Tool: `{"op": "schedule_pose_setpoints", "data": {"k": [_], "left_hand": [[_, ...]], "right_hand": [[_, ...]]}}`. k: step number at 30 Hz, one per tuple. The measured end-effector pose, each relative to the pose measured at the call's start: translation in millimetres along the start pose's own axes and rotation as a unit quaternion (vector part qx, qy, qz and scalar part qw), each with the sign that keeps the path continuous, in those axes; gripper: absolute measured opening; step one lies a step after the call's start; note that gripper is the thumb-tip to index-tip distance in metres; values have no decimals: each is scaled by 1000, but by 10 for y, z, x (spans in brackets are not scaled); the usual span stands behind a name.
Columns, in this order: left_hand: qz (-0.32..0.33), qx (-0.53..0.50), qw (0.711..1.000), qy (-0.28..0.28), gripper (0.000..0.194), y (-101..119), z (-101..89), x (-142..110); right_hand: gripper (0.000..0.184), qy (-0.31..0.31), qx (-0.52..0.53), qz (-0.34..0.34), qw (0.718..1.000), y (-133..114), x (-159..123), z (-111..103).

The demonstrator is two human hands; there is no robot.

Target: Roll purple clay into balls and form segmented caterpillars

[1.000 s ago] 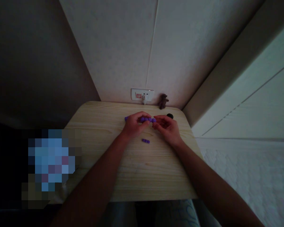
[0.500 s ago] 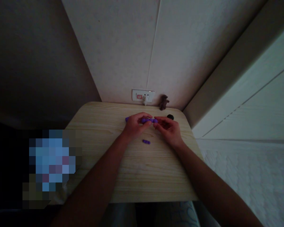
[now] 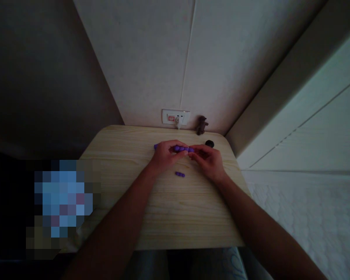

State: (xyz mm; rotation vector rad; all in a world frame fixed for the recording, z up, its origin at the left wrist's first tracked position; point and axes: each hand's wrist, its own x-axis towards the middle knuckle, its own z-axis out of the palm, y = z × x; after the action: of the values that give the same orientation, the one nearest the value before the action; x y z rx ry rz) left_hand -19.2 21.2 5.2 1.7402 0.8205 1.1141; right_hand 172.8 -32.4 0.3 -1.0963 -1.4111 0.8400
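Between my two hands, above the far half of the table, is a row of purple balls (image 3: 181, 149) joined end to end, like modelling clay. My left hand (image 3: 165, 154) is closed round its left part with thumb and fingers. The fingertips of my right hand (image 3: 207, 157) pinch its right end. Nearer to me a shorter row of purple balls (image 3: 180, 174) lies on the wooden table (image 3: 189, 217). Another purple piece (image 3: 155, 147) shows just past my left hand, mostly hidden by it.
A small dark brown figure (image 3: 202, 125) stands at the table's back edge by the wall. A round black object (image 3: 209, 144) lies beyond my right hand. A socket with a white plug (image 3: 177, 121) is on the wall. Something pixelated (image 3: 64, 198) is at the left.
My right fingertips have closed in on the right end of the purple row, and its balls now sit closer together. My left hand keeps its grip almost in place.
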Motion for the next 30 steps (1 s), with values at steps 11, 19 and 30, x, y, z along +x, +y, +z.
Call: {"op": "schedule_pose_setpoints", "data": {"k": [11, 19, 30], "left_hand": [[-13, -18, 1000, 2, 29, 27, 8, -2], [-20, -19, 1000, 5, 27, 34, 11, 7], [-30, -67, 997, 20, 30, 47, 30, 10]], "right_hand": [[36, 6, -52, -36, 998, -14, -12, 0], [31, -1, -86, -66, 994, 17, -24, -19], [39, 12, -20, -29, 999, -16, -24, 11]]}}
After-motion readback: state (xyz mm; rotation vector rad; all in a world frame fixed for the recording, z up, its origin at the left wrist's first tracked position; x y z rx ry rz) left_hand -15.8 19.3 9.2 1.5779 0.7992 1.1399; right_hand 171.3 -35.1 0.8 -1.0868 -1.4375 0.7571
